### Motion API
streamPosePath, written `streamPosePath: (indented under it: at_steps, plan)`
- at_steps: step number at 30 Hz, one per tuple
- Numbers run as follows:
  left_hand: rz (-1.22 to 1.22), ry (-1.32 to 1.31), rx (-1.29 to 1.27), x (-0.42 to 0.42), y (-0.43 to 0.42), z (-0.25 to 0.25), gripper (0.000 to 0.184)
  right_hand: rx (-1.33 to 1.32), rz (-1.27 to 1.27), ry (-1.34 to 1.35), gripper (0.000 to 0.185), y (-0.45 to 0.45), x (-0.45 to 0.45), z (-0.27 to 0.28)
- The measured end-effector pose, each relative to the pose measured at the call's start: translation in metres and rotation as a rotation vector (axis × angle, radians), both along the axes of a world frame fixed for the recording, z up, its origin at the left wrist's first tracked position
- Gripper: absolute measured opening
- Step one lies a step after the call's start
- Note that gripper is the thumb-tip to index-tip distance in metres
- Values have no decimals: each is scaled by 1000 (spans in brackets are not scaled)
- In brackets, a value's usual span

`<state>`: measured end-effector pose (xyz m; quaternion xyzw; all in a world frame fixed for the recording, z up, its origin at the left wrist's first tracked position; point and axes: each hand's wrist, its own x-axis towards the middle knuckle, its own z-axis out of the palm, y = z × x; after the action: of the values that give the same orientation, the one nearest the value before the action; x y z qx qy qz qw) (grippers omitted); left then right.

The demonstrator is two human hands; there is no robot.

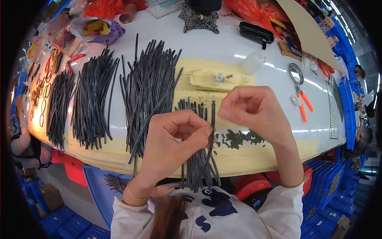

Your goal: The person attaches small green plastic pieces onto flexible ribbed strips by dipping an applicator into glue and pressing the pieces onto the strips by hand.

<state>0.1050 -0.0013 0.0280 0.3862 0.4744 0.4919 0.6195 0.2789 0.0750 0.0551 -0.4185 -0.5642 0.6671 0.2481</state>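
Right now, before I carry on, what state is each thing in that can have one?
Left hand: grip closed on the dark strip.
Dark strip: held end-up, slightly curved.
Right hand: fingers curled; whether it holds anything is unclear.
Small dark pieces: loose, scattered.
Largest strip pile: loose, ends uneven.
Orange-handled tool: lying down, handles apart.
Purple bag: open.

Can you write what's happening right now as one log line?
left hand: pinching dark strip | right hand: beside strip, contents unclear | table: small green pieces, strip piles
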Motion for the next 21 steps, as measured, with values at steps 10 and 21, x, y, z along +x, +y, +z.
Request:
streamPosePath:
  at_steps: [10, 21]
  plan:
    - [134, -16, 113, 0, 5, -8, 4, 759, -322, -295, 5, 20, -6, -34]
    - [174, 31, 102, 1, 6, -7, 5, 1009, -458, -180, 10, 6, -10, -28]
